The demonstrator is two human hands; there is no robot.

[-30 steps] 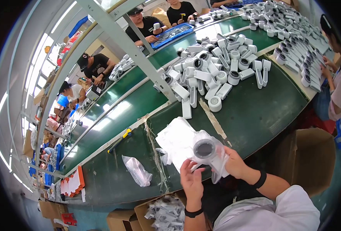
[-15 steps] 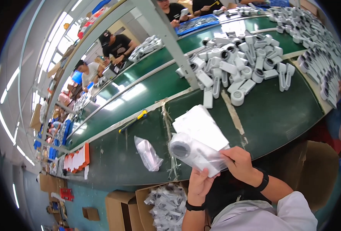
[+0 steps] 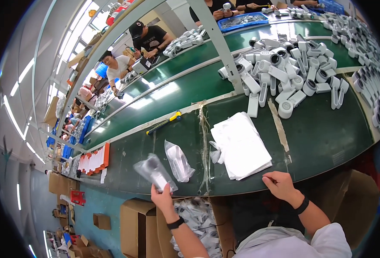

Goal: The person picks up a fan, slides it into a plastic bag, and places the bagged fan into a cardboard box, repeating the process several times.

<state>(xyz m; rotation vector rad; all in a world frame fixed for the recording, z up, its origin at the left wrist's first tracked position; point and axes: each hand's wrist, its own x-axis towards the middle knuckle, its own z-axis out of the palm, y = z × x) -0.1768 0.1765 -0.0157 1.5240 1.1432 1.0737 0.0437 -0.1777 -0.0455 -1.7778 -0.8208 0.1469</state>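
Note:
My left hand (image 3: 163,195) grips the lower end of a white handheld fan (image 3: 156,172) in a clear plastic bag, just above the near table edge. Right beside it, another bagged fan (image 3: 179,161) lies on the green tabletop. My right hand (image 3: 280,185) is at the near edge with its fingers curled and nothing visible in them. Close to those fingers lies a stack of flat white plastic bags (image 3: 242,146), with a crumpled clear bit of plastic (image 3: 215,152) at its left side.
Loose white fans (image 3: 280,73) are heaped at the far right. A yellow-and-black cutter (image 3: 164,122) lies behind the bagged fan. An orange box of white slips (image 3: 96,159) is at left. A carton of bagged fans (image 3: 196,223) stands below the edge. A metal post (image 3: 222,47) rises beyond; co-workers sit across.
The bagged fan has gone left from over the white stack, now in my left hand alone. My right hand has let go of its bag. The view has shifted slightly.

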